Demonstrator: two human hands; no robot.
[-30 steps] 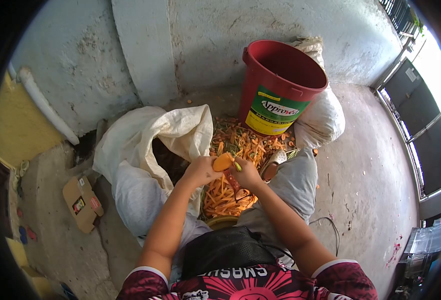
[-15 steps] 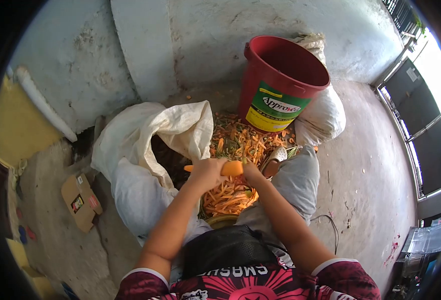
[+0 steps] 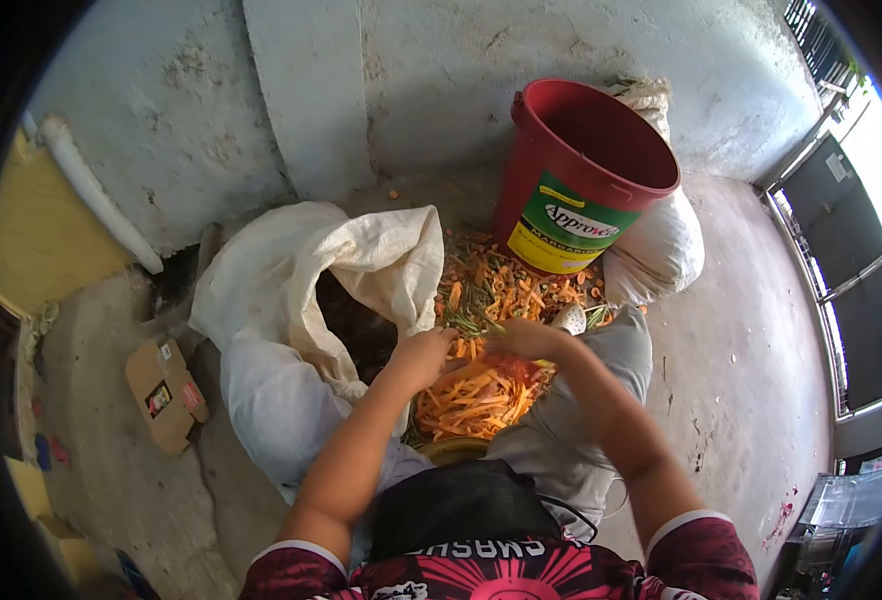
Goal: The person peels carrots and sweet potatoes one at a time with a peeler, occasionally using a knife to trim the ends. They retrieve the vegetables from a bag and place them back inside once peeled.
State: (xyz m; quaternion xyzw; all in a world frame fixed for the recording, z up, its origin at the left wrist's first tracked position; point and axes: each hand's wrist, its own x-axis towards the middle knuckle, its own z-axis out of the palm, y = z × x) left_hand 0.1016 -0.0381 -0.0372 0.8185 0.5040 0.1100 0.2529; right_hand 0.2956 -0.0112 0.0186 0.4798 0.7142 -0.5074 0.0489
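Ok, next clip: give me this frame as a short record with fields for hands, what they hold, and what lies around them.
left hand: left hand, closed on an orange carrot
right hand: right hand, at the carrot's other end; tool not discernible
below hands: pile of orange and green peelings on the floor
left of hands: open white woven sack
behind: red plastic bucket with green and yellow label, tied white sack
floor left: small brown cardboard box

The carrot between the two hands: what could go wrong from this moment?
1. Both hands, left hand and right hand, close tightly on the carrot, and a blurred tool may be there, so a finger could be nicked.
2. The peel pile covers the floor at the feet and could be slippery.
3. Peels could fall into the open sack beside it.
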